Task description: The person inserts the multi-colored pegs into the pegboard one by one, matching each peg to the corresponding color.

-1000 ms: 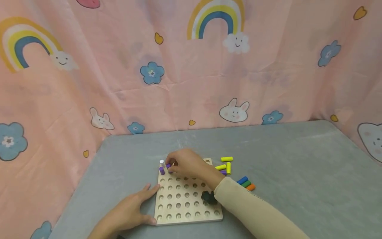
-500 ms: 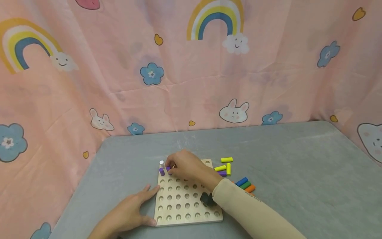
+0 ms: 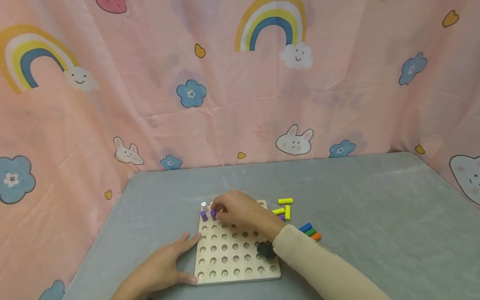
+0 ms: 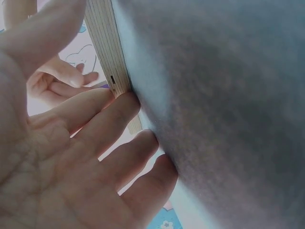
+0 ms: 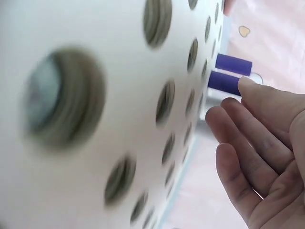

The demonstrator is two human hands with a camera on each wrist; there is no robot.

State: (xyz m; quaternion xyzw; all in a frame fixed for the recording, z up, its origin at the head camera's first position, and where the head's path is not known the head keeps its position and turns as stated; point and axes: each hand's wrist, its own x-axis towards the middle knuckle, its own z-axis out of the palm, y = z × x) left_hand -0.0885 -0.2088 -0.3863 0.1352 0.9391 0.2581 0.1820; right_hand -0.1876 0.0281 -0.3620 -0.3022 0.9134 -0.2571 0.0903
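A pale wooden pegboard (image 3: 229, 255) with rows of round holes lies on the table. Two purple pegs, the left one (image 3: 204, 216) and the right one (image 3: 213, 214), stand upright in its far left part. Behind them is a white peg (image 3: 203, 206), and a second white one is mostly covered by my right hand (image 3: 241, 210). That hand hovers just right of the right purple peg, fingers loosely bent; in the right wrist view its thumb (image 5: 267, 95) overlaps the peg's end, contact unclear. My left hand (image 3: 161, 262) rests against the board's left edge, fingers extended.
Loose yellow pegs (image 3: 287, 213) lie right of the board, with a purple one (image 3: 282, 218) partly hidden by my wrist. Blue (image 3: 305, 227), green (image 3: 310, 232) and orange pegs (image 3: 316, 236) lie nearer me. A pink patterned curtain (image 3: 232, 112) hangs behind the grey table (image 3: 375, 216).
My right hand has let go of the right purple peg, which stands in the board, and has shifted slightly right. The left hand has stayed at the board's edge.
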